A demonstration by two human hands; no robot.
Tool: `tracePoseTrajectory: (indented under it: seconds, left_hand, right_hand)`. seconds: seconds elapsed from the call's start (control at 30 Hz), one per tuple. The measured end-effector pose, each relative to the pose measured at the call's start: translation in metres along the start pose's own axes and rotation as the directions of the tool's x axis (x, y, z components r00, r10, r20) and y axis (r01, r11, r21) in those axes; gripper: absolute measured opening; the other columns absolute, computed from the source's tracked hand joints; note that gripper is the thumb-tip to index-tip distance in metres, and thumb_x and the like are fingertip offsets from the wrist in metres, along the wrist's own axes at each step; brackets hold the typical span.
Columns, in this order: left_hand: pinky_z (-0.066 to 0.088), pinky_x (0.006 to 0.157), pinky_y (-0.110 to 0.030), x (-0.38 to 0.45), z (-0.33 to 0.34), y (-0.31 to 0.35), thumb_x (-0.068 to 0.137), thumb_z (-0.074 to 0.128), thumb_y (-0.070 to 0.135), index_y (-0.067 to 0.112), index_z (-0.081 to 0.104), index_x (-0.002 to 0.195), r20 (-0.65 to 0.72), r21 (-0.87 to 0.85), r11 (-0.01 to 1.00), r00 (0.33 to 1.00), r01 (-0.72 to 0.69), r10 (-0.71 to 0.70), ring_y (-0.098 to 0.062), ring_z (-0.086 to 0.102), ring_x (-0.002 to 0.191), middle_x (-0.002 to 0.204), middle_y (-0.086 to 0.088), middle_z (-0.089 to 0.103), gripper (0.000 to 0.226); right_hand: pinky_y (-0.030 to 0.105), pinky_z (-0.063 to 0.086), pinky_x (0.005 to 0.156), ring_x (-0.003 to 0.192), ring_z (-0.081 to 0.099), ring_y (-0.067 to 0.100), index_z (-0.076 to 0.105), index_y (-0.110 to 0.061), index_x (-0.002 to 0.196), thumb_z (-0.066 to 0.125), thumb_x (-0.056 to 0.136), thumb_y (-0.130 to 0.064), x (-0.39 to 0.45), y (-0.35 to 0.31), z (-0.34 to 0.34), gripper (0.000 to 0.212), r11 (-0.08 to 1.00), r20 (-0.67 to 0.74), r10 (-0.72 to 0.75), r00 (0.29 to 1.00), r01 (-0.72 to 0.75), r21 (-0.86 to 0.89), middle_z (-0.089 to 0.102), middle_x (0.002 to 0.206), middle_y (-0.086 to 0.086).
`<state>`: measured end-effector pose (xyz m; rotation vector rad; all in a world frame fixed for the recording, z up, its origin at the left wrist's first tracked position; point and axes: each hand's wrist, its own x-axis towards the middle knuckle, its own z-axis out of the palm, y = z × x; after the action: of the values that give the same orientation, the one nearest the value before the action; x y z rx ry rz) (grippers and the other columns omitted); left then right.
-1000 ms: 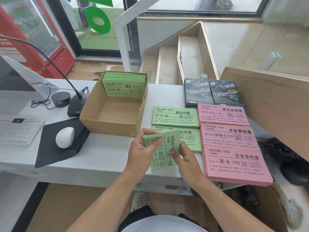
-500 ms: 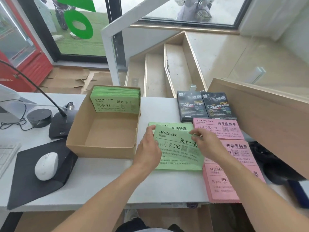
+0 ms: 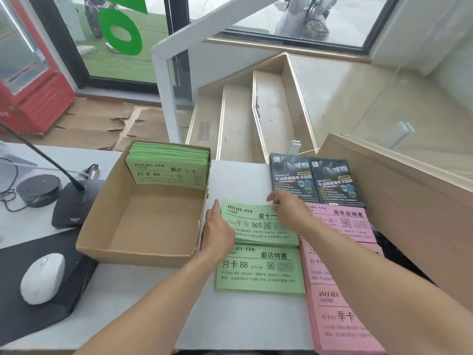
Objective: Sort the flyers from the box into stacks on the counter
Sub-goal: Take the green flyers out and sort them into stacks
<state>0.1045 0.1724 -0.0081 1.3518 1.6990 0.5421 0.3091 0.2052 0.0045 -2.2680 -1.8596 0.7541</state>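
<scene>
One open brown cardboard box [image 3: 143, 226] sits on the white counter [image 3: 153, 303]; one bundle of green flyers [image 3: 169, 167] stands against its far wall. Right of the box lie two green flyer stacks: the far stack [image 3: 258, 224], with the near stack [image 3: 258, 272] touching it. Three pink flyer stacks [image 3: 345, 221] and two dark flyer stacks [image 3: 314, 180] lie further right. The left hand [image 3: 217, 231] rests flat-fingered against the far stack's left edge, grip loose. The right hand [image 3: 286, 208] pinches its top right corner.
</scene>
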Motion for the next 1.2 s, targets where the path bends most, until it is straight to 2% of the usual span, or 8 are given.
tracePoseTrajectory:
  seconds: [0.1,0.17,0.33,0.47,0.8,0.93,1.1,1.2]
  left_hand:
    - [0.032,0.115,-0.035,0.001,0.003,-0.007,0.100,0.048,0.009,0.022,0.012,0.162,0.006,0.092,0.994,0.998,0.064,-0.065,-0.019,0.031,0.145,0.163,0.002,0.019,0.072]
    - [0.036,0.117,-0.041,0.003,0.007,-0.012,0.097,0.052,0.011,0.024,0.014,0.161,0.017,0.075,0.992,0.995,0.097,-0.098,-0.021,0.034,0.144,0.161,0.000,0.025,0.077]
    - [0.049,0.073,-0.028,0.001,0.015,-0.008,0.093,0.053,0.011,0.026,0.022,0.159,0.020,-0.023,0.988,0.988,0.155,-0.154,-0.020,0.058,0.119,0.150,0.004,0.046,0.074]
    - [0.048,0.065,-0.029,-0.004,0.018,-0.003,0.093,0.052,0.010,0.026,0.030,0.154,0.018,0.009,0.988,0.988,0.154,-0.154,-0.023,0.066,0.099,0.123,0.008,0.053,0.067]
    - [0.056,0.087,-0.038,-0.012,0.020,-0.005,0.093,0.054,0.018,0.025,0.011,0.161,0.011,0.065,0.991,0.993,0.119,-0.119,-0.024,0.061,0.114,0.148,0.000,0.050,0.080]
    - [0.051,0.076,-0.031,-0.014,0.016,-0.007,0.096,0.053,0.016,0.025,0.014,0.160,0.051,0.041,0.994,0.994,0.097,-0.099,-0.020,0.061,0.108,0.141,0.003,0.054,0.076]
    - [0.036,0.115,-0.032,-0.028,0.006,0.000,0.096,0.056,0.018,0.029,0.007,0.162,0.122,0.092,0.996,0.992,-0.004,-0.007,-0.014,0.022,0.153,0.170,0.009,0.006,0.082]
    - [0.033,0.119,-0.031,-0.050,-0.012,0.012,0.095,0.062,0.016,0.036,0.027,0.157,0.089,-0.145,0.966,0.970,-0.212,0.226,-0.005,0.030,0.149,0.164,0.017,0.025,0.074]
  right_hand:
    - [0.039,0.033,0.112,0.129,0.045,0.018,0.057,-0.032,0.129,0.057,0.100,-0.025,0.003,0.003,0.008,0.030,0.935,-0.098,-0.226,0.969,0.187,-0.301,0.055,0.134,-0.006]
    - [0.041,0.026,0.118,0.138,0.037,0.017,0.054,-0.034,0.133,0.064,0.095,-0.040,-0.002,0.001,0.008,0.039,0.924,0.036,-0.284,0.958,0.283,-0.257,0.047,0.145,-0.006]
    - [0.045,0.008,0.123,0.151,0.016,0.024,0.043,-0.036,0.141,0.083,0.073,-0.045,-0.011,0.004,0.013,0.079,0.862,0.275,-0.325,0.905,0.403,-0.306,0.019,0.165,-0.001]
    - [0.043,0.015,0.122,0.148,0.024,0.023,0.042,-0.036,0.138,0.086,0.070,-0.038,-0.006,0.010,0.015,0.081,0.883,0.310,-0.303,0.901,0.387,-0.264,0.024,0.164,-0.001]
    - [0.040,0.037,0.108,0.127,0.040,0.016,0.044,-0.036,0.131,0.083,0.066,-0.043,-0.005,0.013,0.016,0.076,0.857,0.294,-0.338,0.894,0.422,-0.297,0.040,0.148,-0.005]
    - [0.040,0.038,0.109,0.125,0.041,0.016,0.042,-0.036,0.131,0.078,0.067,-0.041,-0.007,0.010,0.018,0.074,0.856,0.303,-0.320,0.898,0.411,-0.314,0.040,0.147,-0.004]
    - [0.044,0.028,0.115,0.137,0.034,0.020,0.040,-0.036,0.135,0.082,0.069,-0.051,-0.006,0.006,0.015,0.080,0.859,0.364,-0.266,0.893,0.391,-0.331,0.032,0.156,-0.004]
    - [0.051,0.022,0.121,0.149,0.022,0.027,0.045,-0.035,0.140,0.079,0.074,-0.060,-0.004,-0.009,-0.007,0.078,0.875,0.414,-0.199,0.888,0.351,-0.332,0.022,0.164,-0.003]
